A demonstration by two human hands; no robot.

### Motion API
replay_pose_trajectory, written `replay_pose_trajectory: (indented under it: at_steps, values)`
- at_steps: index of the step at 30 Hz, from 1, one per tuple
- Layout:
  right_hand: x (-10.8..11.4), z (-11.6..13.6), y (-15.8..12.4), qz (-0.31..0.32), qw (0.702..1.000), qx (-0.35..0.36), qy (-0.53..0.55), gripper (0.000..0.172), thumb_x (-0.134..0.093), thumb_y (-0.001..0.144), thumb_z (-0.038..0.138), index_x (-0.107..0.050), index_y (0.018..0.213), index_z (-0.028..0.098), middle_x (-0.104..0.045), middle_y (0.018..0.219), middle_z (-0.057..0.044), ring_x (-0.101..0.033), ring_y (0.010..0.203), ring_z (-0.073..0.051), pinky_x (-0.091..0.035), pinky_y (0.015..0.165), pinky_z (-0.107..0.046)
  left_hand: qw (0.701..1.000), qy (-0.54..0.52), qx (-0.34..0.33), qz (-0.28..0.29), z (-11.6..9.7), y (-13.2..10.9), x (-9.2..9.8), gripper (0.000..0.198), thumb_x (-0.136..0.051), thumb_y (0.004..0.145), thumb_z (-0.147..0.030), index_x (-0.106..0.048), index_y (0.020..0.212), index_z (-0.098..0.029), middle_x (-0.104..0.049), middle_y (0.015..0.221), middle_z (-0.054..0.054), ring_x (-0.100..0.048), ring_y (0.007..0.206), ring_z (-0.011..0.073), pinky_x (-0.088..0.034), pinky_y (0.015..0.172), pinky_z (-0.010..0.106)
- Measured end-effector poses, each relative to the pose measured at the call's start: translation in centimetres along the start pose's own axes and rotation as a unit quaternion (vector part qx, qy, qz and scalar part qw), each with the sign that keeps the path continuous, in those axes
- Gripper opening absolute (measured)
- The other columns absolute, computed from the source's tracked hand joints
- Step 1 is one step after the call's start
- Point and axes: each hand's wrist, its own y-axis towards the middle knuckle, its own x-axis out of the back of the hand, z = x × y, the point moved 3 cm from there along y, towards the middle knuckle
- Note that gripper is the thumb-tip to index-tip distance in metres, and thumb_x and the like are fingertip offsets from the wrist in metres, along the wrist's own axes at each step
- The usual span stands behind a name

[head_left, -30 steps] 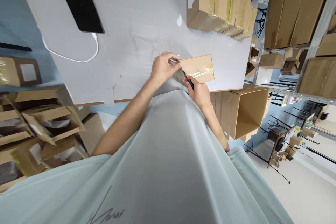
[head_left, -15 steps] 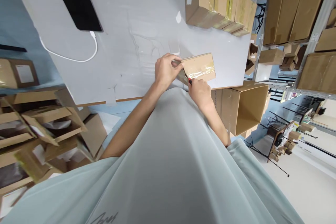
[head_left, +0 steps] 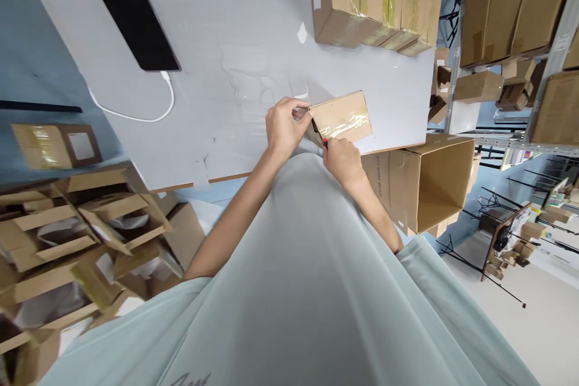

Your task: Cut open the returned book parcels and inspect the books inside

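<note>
A small cardboard box (head_left: 342,113) with shiny tape lies on the white table, close to its front edge. My left hand (head_left: 286,126) grips the left end of this box, its thumb and fingers pressed at the corner. Closed around a small red and black tool (head_left: 324,142), my right hand (head_left: 342,158) rests against the box's near left corner. The tool looks like a cutter; its tip is at the box's left end, and most of its handle is hidden in my fingers.
Taped boxes (head_left: 371,0) stand in a row at the table's back right. A black tablet (head_left: 138,27) with a white cable (head_left: 136,117) lies at the left. Below the table are a large open box (head_left: 441,184) at right and several open boxes (head_left: 108,223) at left.
The view has shifted slightly. Both hands keep their hold, and the tool in my right hand has moved slightly along the box's left end.
</note>
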Motion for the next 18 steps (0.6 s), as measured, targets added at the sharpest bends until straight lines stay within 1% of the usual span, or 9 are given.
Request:
replay_pose_trajectory:
  at_steps: [2,5,8,11,12,14,16,18]
  values:
    - [-0.5,0.1,-0.3,0.017,1.000,0.011,-0.006,0.036,-0.049,0.117,0.020,-0.078,0.137,0.013,-0.081,0.133,-0.025,-0.079,0.125,-0.035,-0.063,0.102,-0.040,1.000,-0.002,0.005,0.001,0.1,0.0,-0.1,0.017,-0.078,0.097,-0.037,-0.082,0.111,-0.028,-0.082,0.119,0.002,-0.079,0.091,0.0205,-0.064,0.092,0.036]
    - [-1.0,-0.1,-1.4,0.048,0.998,0.034,-0.013,0.034,-0.049,0.117,0.021,-0.080,0.132,0.015,-0.082,0.129,-0.023,-0.081,0.122,-0.033,-0.063,0.098,-0.037,1.000,0.003,0.012,-0.007,0.0,0.0,-0.1,0.017,-0.076,0.099,-0.037,-0.082,0.112,-0.028,-0.081,0.120,0.002,-0.079,0.094,0.0204,-0.063,0.090,0.035]
    - [-0.3,-1.6,-2.9,0.041,0.999,0.033,0.001,0.036,-0.046,0.119,0.026,-0.077,0.134,0.016,-0.083,0.126,-0.023,-0.081,0.118,-0.033,-0.061,0.095,-0.038,1.000,0.010,0.019,-0.010,-0.1,0.2,0.1,0.018,-0.074,0.099,-0.035,-0.082,0.114,-0.028,-0.081,0.122,0.003,-0.078,0.097,0.0209,-0.063,0.091,0.036]
    - [0.9,-4.7,-3.5,0.015,0.999,0.012,0.038,0.038,-0.045,0.122,0.036,-0.073,0.141,0.020,-0.085,0.121,-0.019,-0.081,0.112,-0.035,-0.057,0.090,-0.037,0.999,0.017,0.026,-0.012,-0.1,0.4,0.4,0.021,-0.074,0.098,-0.036,-0.082,0.115,-0.028,-0.082,0.119,0.004,-0.077,0.097,0.0220,-0.064,0.093,0.038]
    - [1.1,-5.9,-3.4,0.006,0.999,0.007,0.053,0.038,-0.045,0.122,0.039,-0.073,0.142,0.021,-0.085,0.119,-0.017,-0.081,0.110,-0.035,-0.056,0.088,-0.037,0.999,0.026,0.022,-0.019,-0.3,0.4,0.5,0.021,-0.074,0.097,-0.036,-0.082,0.115,-0.028,-0.082,0.119,0.004,-0.077,0.100,0.0232,-0.065,0.096,0.040]
    - [1.4,-8.4,-2.8,-0.012,0.996,-0.005,0.085,0.037,-0.046,0.122,0.039,-0.072,0.143,0.025,-0.086,0.116,-0.013,-0.081,0.108,-0.034,-0.053,0.086,-0.035,0.998,0.055,-0.001,-0.043,-1.2,0.2,0.4,0.023,-0.074,0.097,-0.035,-0.082,0.118,-0.031,-0.082,0.123,0.004,-0.076,0.113,0.0275,-0.063,0.108,0.047]
    - [1.4,-10.8,-1.7,-0.032,0.993,-0.022,0.111,0.037,-0.045,0.122,0.038,-0.073,0.143,0.026,-0.087,0.117,-0.012,-0.080,0.107,-0.033,-0.051,0.085,-0.034,0.994,0.089,-0.039,-0.056,-2.7,-0.1,-0.5,0.027,-0.075,0.097,-0.034,-0.081,0.124,-0.034,-0.080,0.134,0.005,-0.072,0.131,0.0327,-0.056,0.122,0.055]
    - [1.2,-12.9,-0.5,-0.050,0.990,-0.035,0.128,0.038,-0.044,0.122,0.038,-0.073,0.143,0.026,-0.087,0.117,-0.012,-0.080,0.106,-0.033,-0.051,0.085,-0.034,0.990,0.112,-0.078,-0.036,-4.4,-0.5,-2.2,0.029,-0.075,0.099,-0.037,-0.079,0.128,-0.036,-0.076,0.147,0.005,-0.063,0.148,0.0368,-0.046,0.132,0.063]
